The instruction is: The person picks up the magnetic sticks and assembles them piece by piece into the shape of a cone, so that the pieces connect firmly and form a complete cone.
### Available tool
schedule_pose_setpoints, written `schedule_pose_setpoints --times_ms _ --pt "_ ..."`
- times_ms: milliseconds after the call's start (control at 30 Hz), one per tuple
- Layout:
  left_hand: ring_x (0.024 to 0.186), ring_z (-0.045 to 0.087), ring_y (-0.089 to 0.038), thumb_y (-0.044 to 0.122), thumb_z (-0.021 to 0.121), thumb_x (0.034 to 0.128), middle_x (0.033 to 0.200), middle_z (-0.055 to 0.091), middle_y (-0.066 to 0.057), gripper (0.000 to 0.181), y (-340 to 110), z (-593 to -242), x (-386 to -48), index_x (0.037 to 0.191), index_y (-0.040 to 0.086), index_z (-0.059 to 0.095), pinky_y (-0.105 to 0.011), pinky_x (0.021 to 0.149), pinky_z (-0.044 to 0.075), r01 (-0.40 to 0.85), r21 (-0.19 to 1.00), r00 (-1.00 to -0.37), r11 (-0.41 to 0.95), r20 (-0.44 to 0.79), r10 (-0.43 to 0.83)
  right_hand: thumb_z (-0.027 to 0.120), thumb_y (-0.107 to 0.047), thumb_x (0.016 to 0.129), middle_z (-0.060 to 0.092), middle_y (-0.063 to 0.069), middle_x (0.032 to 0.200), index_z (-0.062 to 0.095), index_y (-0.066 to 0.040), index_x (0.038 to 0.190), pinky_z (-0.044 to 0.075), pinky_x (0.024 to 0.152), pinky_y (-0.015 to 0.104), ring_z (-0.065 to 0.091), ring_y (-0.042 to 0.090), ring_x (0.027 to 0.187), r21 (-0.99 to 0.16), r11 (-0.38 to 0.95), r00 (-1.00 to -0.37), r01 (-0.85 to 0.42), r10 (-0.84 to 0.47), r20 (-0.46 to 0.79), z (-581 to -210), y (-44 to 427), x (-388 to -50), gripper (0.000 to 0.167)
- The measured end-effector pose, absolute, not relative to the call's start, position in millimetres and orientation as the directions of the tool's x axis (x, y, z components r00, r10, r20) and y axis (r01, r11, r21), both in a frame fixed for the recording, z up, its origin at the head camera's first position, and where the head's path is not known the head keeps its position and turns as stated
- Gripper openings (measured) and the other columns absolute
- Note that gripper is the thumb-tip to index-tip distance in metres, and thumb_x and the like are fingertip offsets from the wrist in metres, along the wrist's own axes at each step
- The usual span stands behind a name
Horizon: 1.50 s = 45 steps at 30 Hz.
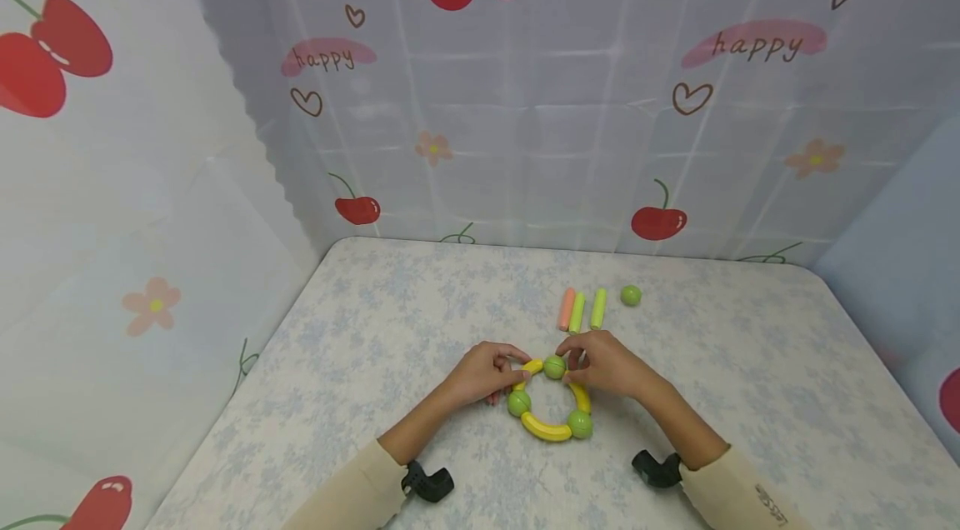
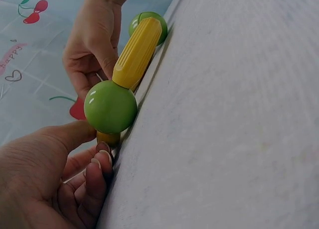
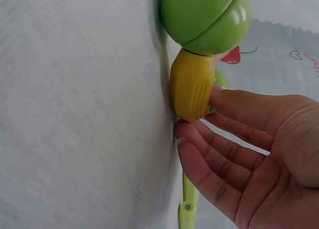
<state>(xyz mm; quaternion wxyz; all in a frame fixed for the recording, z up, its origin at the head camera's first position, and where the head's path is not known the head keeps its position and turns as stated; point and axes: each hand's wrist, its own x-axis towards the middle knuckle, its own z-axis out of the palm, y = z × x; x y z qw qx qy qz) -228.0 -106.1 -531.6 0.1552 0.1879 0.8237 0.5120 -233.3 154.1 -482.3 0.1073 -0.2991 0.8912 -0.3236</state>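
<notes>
clearly, both forearms slant inward from the near side, so the hands face each other across a ring [image 1: 547, 429] of glossy parts lying on the pale, blue-mottled tabletop [image 1: 390, 330]. the left hand [image 1: 480, 373] is nearly closed, its thumb and bent fingers pinching a curved, glossy yellow piece [image 1: 533, 366] at the ring's far left; its thumb reaches to the inner side, while the other fingers curl low, close to the surface. the right hand [image 1: 611, 365] is partly closed too: its thumb presses one side of a second curved yellow piece with ridged ends [image 3: 192, 84], with bent fingertips by the end of that piece.

between the hands sits a round, shiny green ball [image 1: 554, 367], touching the left yellow piece; whether it meets the right one cannot be told, as the thumb covers the spot. a second green ball [image 1: 519, 403] is at the ring's left, a third green ball [image 1: 580, 424] at its near right, and a curved yellow bar [image 1: 545, 428] spans between them. beyond the right hand lie a salmon-coloured rod [image 1: 567, 309], two lime-green rods [image 1: 597, 309] and a loose green ball [image 1: 631, 295].
</notes>
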Motion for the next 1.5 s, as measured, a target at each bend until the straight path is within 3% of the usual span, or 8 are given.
schedule_pose_setpoints --times_ms 800,1167,1300,1500 --pt "0.039 0.05 -0.013 0.031 0.073 0.0958 0.06 0.063 -0.002 0.02 -108 -533 -230 0.111 0.019 0.076 -0.026 0.039 0.043 0.159 0.901 -0.867 0.404 -0.068 0.493 0.078 -0.009 0.09 0.069 -0.002 0.089 0.072 -0.001 0.119 0.052 0.061 0.025 0.06 0.008 0.072 -0.656 0.616 -0.812 -0.437 -0.584 -0.007 -482 158 -237 0.03" --pt "0.039 0.049 -0.012 0.027 0.072 0.0964 0.06 0.062 0.0 0.019 -110 -533 -229 0.113 0.019 0.076 -0.026 0.039 0.043 0.159 0.899 -0.869 0.408 -0.068 0.49 0.076 -0.015 0.092 0.071 0.006 0.088 0.073 0.001 0.111 0.053 0.059 0.03 0.065 0.019 0.073 -0.644 0.714 -0.955 -0.276 -0.28 0.098 -464 191 -257 0.025" --pt "0.039 0.049 -0.012 0.028 0.073 0.0961 0.06 0.062 0.0 0.018 -110 -533 -230 0.112 0.02 0.076 -0.026 0.039 0.043 0.162 0.899 -0.872 0.406 -0.062 0.485 0.075 -0.016 0.093 0.072 0.012 0.089 0.072 0.004 0.11 0.053 0.058 0.032 0.069 0.023 0.07 -0.645 0.731 -0.973 -0.221 -0.214 0.091 -466 197 -269 0.026" --pt "0.039 0.049 -0.012 0.03 0.074 0.0955 0.059 0.061 0.001 0.017 -109 -537 -232 0.111 0.022 0.076 -0.026 0.039 0.043 0.156 0.904 -0.868 0.399 -0.067 0.492 0.075 -0.018 0.093 0.07 0.01 0.08 0.073 0.005 0.104 0.049 0.054 0.032 0.064 0.017 0.059 -0.611 0.774 -0.985 -0.167 -0.152 0.076 -475 198 -283 0.026"
